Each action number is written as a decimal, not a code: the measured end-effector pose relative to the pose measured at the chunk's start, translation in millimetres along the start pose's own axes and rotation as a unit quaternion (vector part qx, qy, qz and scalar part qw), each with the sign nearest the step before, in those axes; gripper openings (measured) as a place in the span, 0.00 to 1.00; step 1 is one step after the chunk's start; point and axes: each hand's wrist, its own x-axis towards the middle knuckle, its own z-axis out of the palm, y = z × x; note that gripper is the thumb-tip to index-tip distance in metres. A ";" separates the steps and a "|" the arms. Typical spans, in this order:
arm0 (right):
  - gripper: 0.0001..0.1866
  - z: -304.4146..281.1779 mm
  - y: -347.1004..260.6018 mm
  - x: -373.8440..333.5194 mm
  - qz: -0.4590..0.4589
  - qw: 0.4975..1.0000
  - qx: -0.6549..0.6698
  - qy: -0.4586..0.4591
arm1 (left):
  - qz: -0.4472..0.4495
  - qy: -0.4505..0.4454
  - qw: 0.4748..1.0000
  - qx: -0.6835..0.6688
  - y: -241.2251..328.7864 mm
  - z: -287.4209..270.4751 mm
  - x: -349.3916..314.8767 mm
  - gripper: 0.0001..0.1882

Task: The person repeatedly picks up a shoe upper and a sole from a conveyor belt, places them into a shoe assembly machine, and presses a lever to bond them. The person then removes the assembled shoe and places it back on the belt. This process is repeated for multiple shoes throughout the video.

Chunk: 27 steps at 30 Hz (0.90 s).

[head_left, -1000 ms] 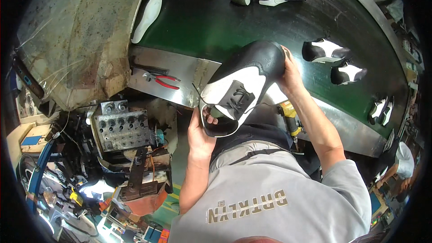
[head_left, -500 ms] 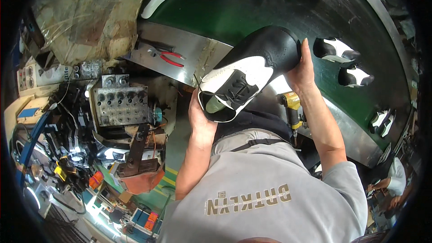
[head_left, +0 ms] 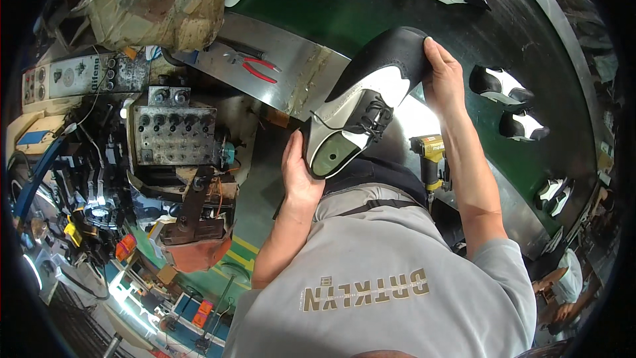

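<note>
A black and white lace-up shoe [head_left: 387, 84] is held tilted in front of me, its black toe up and to the right. A green last [head_left: 336, 149] with a round hole fills its opening. My left hand [head_left: 301, 176] is closed around the heel end, its fingers partly hidden along the shoe's side. At the toe, my right hand [head_left: 446, 79] grips the shoe's edge; some of its fingers are out of sight. Dark laces cross the black tongue, and a loose end sticks out near the heel.
Red-handled pliers [head_left: 258, 69] lie on the metal ledge left of the shoe. A yellow and black power tool [head_left: 430, 152] hangs near my right forearm. More shoes [head_left: 501, 86] stand on the green belt [head_left: 318, 10]. A machine control box [head_left: 175, 134] is at left; another person [head_left: 568, 278] works at right.
The shoe has tipped so its opening and the last's top face me more fully. My right hand has shifted its grip at the toe, its thumb now lying lower along the edge.
</note>
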 end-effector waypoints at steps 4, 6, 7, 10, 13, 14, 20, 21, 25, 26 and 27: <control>0.16 7.2 7.8 0.6 0.040 0.998 -0.040 -0.039 | -0.102 -0.091 0.988 0.073 9.2 3.3 -17.9 0.21; 0.15 17.4 14.3 -0.2 0.075 0.993 -0.066 -0.069 | -0.142 -0.156 0.970 0.118 15.2 -9.8 -12.6 0.21; 0.15 25.0 17.3 -1.6 0.093 0.989 -0.071 -0.088 | -0.134 -0.175 0.969 0.113 16.1 -16.3 -8.5 0.21; 0.14 52.7 26.9 -8.4 0.139 0.977 -0.087 -0.138 | -0.125 -0.160 0.971 0.128 34.2 -7.8 -7.6 0.19; 0.13 83.4 38.3 -16.4 0.153 0.967 -0.100 -0.177 | -0.022 -0.125 0.965 0.229 45.7 -13.5 -9.1 0.19; 0.13 96.5 46.1 -21.3 0.151 0.966 -0.105 -0.183 | 0.030 -0.113 0.955 0.272 46.1 -20.6 -8.9 0.19; 0.16 191.5 87.4 -71.3 -0.022 0.934 -0.262 -0.243 | 0.262 0.019 0.912 0.314 70.8 -64.3 -40.0 0.20; 0.16 210.5 91.7 -76.4 -0.026 0.917 -0.299 -0.262 | 0.284 0.033 0.909 0.303 80.6 -73.6 -45.7 0.20; 0.19 301.4 109.9 -122.6 0.023 0.911 -0.249 -0.328 | 0.372 0.058 0.895 0.241 130.9 -119.5 -71.9 0.19; 0.20 322.0 119.0 -135.7 0.039 0.915 -0.213 -0.340 | 0.398 0.069 0.881 0.245 147.2 -129.0 -82.4 0.19; 0.21 337.8 129.3 -142.1 -0.010 0.913 -0.200 -0.356 | 0.414 0.104 0.862 0.273 166.6 -135.2 -96.3 0.19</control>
